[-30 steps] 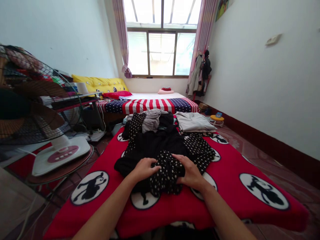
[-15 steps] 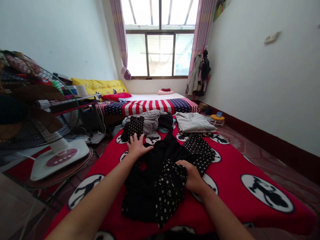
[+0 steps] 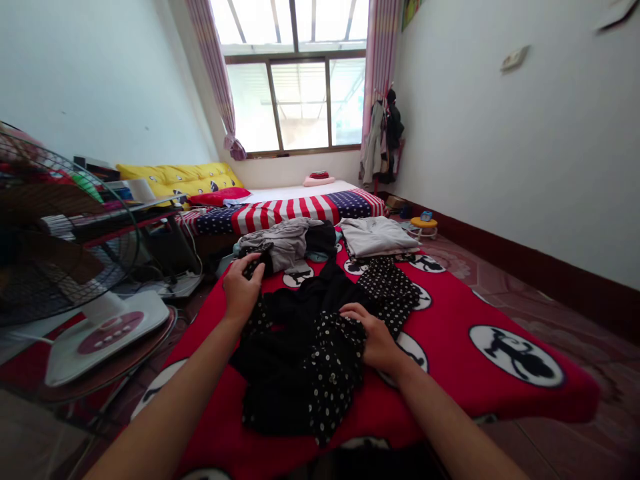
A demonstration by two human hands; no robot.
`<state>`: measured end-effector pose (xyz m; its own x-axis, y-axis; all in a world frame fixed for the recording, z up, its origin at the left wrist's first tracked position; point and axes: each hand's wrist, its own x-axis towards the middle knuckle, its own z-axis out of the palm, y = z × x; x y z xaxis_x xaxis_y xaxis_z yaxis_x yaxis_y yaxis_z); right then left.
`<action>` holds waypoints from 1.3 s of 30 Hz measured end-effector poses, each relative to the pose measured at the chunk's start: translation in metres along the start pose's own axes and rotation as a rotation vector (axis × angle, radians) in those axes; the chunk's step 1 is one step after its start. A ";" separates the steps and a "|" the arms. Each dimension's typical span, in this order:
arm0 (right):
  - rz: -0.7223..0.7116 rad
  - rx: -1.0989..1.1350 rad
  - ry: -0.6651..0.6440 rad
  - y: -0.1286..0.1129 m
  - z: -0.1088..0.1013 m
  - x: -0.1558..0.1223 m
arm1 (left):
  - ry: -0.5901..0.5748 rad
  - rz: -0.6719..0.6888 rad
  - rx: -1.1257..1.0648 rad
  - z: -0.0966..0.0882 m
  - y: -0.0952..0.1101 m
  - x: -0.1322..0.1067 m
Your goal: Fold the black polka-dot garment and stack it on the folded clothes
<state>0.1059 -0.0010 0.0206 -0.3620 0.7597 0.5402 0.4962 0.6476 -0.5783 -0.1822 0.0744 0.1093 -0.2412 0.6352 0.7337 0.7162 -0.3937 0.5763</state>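
Note:
A black garment (image 3: pixel 280 393) with white-dotted parts lies spread and rumpled on the red blanket (image 3: pixel 450 373). My left hand (image 3: pixel 241 290) is closed on its left dotted sleeve, which is raised a little, thumb and fingers around the cloth. On the right, my right hand (image 3: pixel 375 337) grips the bunched dotted cloth near the middle of the garment, fingers curled over it. Another dotted sleeve (image 3: pixel 390 290) stretches out flat beyond that hand. Behind the garment sit a heap of grey clothes (image 3: pixel 283 240) and a folded light grey garment (image 3: pixel 377 237).
A standing fan (image 3: pixel 110 327) occupies a round stool at the left, beside a cluttered table. Past the blanket is a bed with a striped, starred cover (image 3: pixel 285 213). A small yellow stool (image 3: pixel 423 223) stands by the right wall; clothes hang on a rack (image 3: pixel 383 137).
My left hand has gone from spread flat over the garment to gripping and lifting the left dotted sleeve. The right hand keeps its hold. The view has turned slightly to the right.

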 end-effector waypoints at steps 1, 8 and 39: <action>0.004 0.013 0.048 0.001 0.001 0.000 | -0.044 0.073 -0.072 -0.001 0.021 -0.002; -0.018 0.185 0.309 0.010 -0.002 -0.006 | -1.204 0.410 -0.578 0.027 0.129 -0.058; -0.130 -0.220 0.426 0.017 -0.103 0.058 | -0.276 -0.171 0.161 -0.041 -0.029 0.029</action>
<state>0.1749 0.0479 0.1047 -0.0997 0.5521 0.8278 0.6400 0.6726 -0.3715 -0.2368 0.0769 0.1283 -0.1965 0.8469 0.4941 0.7798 -0.1706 0.6024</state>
